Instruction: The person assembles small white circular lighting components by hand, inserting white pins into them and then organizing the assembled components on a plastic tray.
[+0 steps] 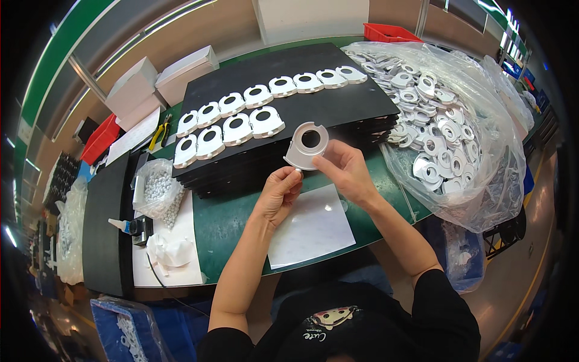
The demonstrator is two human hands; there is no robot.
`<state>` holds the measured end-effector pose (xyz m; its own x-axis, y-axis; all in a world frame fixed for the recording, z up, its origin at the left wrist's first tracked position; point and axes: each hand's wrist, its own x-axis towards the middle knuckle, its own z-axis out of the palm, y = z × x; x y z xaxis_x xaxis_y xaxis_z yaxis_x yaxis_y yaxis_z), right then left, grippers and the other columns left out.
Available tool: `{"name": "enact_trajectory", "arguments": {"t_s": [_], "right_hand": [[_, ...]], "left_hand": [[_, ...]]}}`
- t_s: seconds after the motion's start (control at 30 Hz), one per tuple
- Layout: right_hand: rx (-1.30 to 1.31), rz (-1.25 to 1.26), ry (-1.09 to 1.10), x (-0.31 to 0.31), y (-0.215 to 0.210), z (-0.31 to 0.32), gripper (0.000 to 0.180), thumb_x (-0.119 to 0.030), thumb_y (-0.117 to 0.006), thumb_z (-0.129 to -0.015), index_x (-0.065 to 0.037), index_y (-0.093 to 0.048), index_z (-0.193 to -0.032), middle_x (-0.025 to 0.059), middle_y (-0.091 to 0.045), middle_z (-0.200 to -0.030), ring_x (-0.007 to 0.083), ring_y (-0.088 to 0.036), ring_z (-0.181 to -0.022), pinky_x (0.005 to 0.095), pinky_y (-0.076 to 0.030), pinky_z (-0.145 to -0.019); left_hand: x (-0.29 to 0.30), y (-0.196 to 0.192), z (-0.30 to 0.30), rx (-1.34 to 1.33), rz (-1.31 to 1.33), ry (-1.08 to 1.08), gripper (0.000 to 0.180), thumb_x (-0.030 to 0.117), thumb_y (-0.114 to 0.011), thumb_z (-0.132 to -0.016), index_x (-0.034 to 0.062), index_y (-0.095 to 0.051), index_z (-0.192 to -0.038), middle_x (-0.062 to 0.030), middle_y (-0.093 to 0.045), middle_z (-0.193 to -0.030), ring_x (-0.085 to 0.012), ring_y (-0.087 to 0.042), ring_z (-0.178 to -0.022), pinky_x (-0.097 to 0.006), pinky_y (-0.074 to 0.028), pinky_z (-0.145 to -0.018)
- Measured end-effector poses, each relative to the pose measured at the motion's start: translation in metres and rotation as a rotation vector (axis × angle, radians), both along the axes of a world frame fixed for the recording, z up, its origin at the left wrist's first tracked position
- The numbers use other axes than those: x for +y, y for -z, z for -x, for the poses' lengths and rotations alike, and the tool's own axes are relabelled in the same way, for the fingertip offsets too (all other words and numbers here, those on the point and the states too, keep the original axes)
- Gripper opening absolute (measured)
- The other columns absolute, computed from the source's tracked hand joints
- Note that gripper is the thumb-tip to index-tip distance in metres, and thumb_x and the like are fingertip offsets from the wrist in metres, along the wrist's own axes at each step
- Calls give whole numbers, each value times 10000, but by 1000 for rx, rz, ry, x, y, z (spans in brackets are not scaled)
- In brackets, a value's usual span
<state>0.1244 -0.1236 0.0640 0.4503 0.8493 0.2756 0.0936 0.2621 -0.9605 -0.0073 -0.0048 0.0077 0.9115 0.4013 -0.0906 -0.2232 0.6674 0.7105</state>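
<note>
My right hand [348,172] is closed on the right side of a silver metal plate [298,158] with a large round hole, holding it tilted up above the bench. At the plate's lower left edge, my left hand [281,192] pinches a small white bead-like piece [298,171] between thumb and forefinger. Whether this piece touches the plate, I cannot tell. Behind my hands, two rows of similar plates [257,95] lie on a stack of black boards [338,108]. A white sheet [313,232] lies on the green bench below my hands.
A large clear bag [488,187] heaped with silver plates [431,145] sits at the right. On the left are a bag of white beads [159,190], a blue-capped glue bottle [122,225], crumpled tissue [170,250], yellow-handled pliers [160,134], white boxes [134,90] and a red bin [101,139].
</note>
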Motion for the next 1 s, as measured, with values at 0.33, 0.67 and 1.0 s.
{"name": "enact_trajectory", "arguments": {"t_s": [0.33, 0.67, 1.0], "right_hand": [[-387, -51, 241, 25, -45, -8, 386, -46, -580, -848, -17, -422, -1199, 17, -602, -765, 55, -538, -694, 223, -435, -636], [-641, 286, 281, 77, -70, -54, 330, -161, -646, -752, 36, -640, -1016, 100, -654, -750, 144, -609, -704, 258, -465, -668], [-725, -74, 427, -31, -44, -54, 181, -47, -630, -815, -21, -641, -993, 88, -644, -879, 148, -620, -745, 243, -475, -648]], "left_hand": [[-2, -18, 8, -55, 204, -8, 326, 131, -677, -816, 50, -543, -1102, 1, -582, -846, -55, -480, -650, -140, -337, -487], [-9, -28, 6, -49, 294, -86, 395, -149, -401, -818, -46, -379, -1199, -253, -461, -1216, -383, -495, -1143, -329, -498, -913], [-15, -9, -10, 63, 261, 36, 190, 241, -387, -974, 99, -514, -980, 37, -250, -517, -77, -243, -422, -207, -182, -387]]}}
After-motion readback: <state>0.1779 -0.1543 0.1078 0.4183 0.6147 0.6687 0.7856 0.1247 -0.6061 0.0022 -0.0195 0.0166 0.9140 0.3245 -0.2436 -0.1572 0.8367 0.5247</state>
